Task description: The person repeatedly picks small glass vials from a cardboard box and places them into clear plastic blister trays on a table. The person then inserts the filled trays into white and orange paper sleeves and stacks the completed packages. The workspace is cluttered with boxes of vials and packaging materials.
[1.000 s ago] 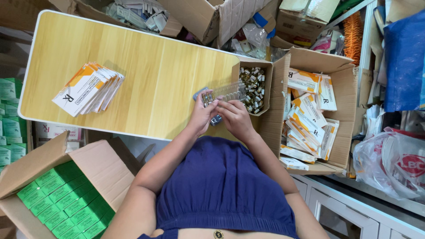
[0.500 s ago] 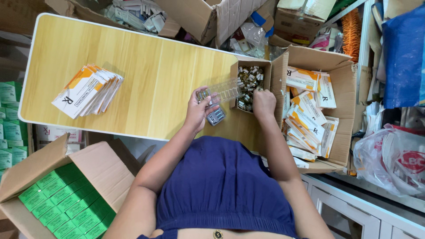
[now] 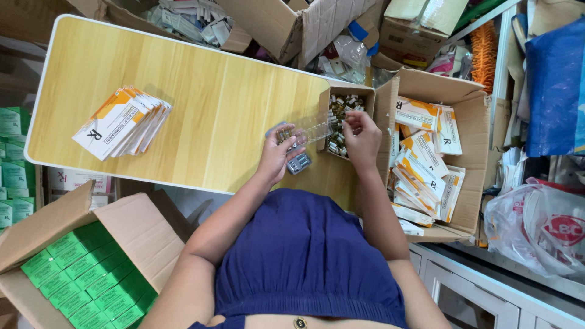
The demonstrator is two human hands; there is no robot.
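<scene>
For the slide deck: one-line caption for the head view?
Left hand holds clear tray; right hand reaches into small vial box.

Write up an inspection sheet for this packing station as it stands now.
Surface: pale wood-grain folding table, mostly bare.
Job's things: clear plastic vial tray in left hand; small cardboard box of little vials at right hand.
Clutter: fanned stack of flat white-and-orange cartons on table.
Hands: left holds tray; right reaches into vial box, grip hidden.
Cables: nothing seen.
Surroundings: big cardboard box of similar cartons; box of green packets; white plastic bag.
</scene>
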